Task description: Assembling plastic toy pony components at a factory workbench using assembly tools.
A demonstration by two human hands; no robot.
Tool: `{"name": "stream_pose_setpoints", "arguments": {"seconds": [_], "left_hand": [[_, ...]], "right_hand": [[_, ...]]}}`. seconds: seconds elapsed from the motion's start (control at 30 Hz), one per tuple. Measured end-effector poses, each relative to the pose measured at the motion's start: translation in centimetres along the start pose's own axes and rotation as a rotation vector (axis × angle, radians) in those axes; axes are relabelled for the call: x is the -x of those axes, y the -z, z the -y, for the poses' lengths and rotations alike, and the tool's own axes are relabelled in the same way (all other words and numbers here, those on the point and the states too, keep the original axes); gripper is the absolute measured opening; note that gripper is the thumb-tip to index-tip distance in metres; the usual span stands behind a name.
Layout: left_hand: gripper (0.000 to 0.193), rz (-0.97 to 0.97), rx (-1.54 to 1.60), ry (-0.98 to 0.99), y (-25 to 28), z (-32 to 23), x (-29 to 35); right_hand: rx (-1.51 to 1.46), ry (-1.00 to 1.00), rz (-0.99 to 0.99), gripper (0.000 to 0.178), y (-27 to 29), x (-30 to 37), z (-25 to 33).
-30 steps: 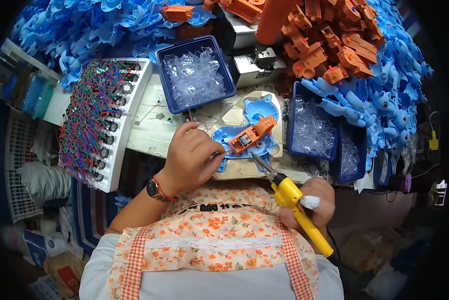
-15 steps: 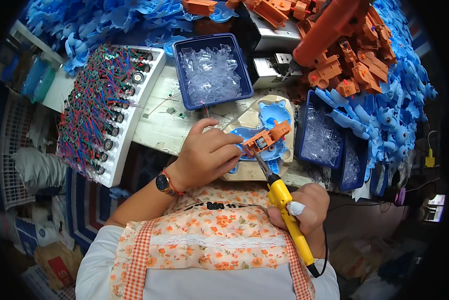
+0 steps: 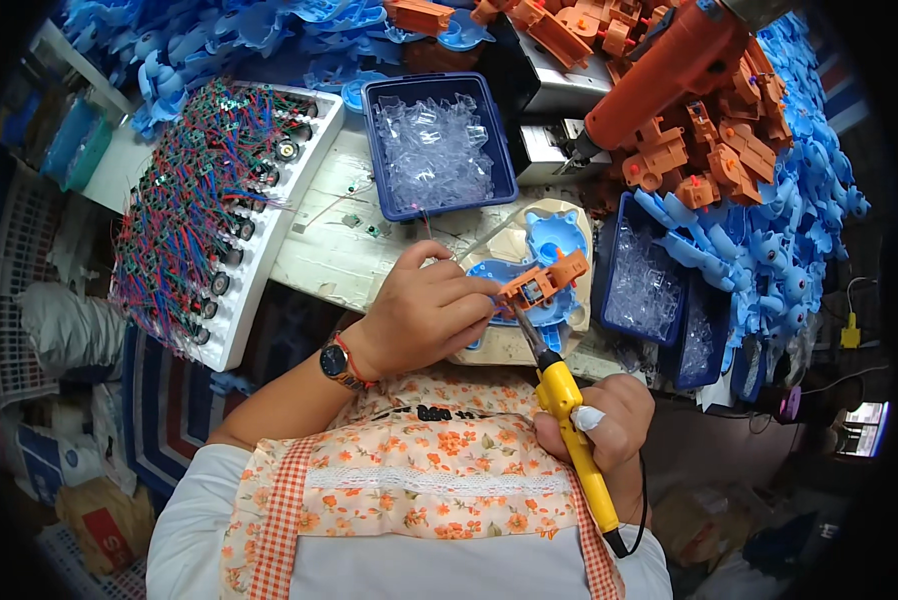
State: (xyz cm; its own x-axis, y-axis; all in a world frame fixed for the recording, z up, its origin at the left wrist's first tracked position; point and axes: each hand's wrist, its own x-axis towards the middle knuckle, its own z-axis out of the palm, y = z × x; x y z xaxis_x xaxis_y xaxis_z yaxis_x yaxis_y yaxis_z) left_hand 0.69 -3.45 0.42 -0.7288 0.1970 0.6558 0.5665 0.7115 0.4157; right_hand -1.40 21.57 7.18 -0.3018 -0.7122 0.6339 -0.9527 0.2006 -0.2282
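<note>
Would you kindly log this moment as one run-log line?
left hand: grip on orange part | right hand: grip on yellow iron | tip at part | blue shell beneath

Tray of clear parts (image 3: 437,150) behind left hand (image 3: 424,315); wired-board rack (image 3: 214,215) at left.

soldering iron tip (image 3: 522,325) behind orange part (image 3: 544,283)

Cluttered workbench (image 3: 341,262), blue trays (image 3: 439,145)
</note>
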Motion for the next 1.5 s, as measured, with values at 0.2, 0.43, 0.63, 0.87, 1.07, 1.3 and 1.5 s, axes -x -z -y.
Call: {"name": "stream_pose_setpoints", "arguments": {"seconds": [0.2,0.43,0.63,0.87,1.07,1.3,1.5], "left_hand": [[0.015,0.013,0.012,-0.022,0.1,0.1,0.0],[0.015,0.009,0.02,-0.024,0.2,0.1,-0.1],[0.015,-0.002,0.013,-0.016,0.0,0.1,-0.1],[0.015,-0.001,0.004,-0.016,0.0,0.1,-0.2],[0.015,0.0,0.008,-0.008,0.1,0.1,-0.3],[0.015,0.007,0.007,-0.003,0.1,0.1,-0.3],[0.015,0.003,0.007,0.028,0.1,-0.1,-0.3]], "right_hand": [[0.02,0.044,-0.009,0.055,-0.1,-0.3,-0.1],[0.022,0.024,-0.04,0.06,0.1,-0.5,0.2],[0.013,0.004,-0.041,0.054,-0.2,-0.6,0.2],[0.015,-0.025,0.022,0.046,0.1,-0.2,0.4],[0.008,0.005,-0.054,0.051,0.8,0.0,0.2],[0.015,-0.124,-0.19,0.057,1.5,2.1,-0.5],[-0.045,-0.154,-0.287,0.053,1.0,2.8,-1.0]]}}
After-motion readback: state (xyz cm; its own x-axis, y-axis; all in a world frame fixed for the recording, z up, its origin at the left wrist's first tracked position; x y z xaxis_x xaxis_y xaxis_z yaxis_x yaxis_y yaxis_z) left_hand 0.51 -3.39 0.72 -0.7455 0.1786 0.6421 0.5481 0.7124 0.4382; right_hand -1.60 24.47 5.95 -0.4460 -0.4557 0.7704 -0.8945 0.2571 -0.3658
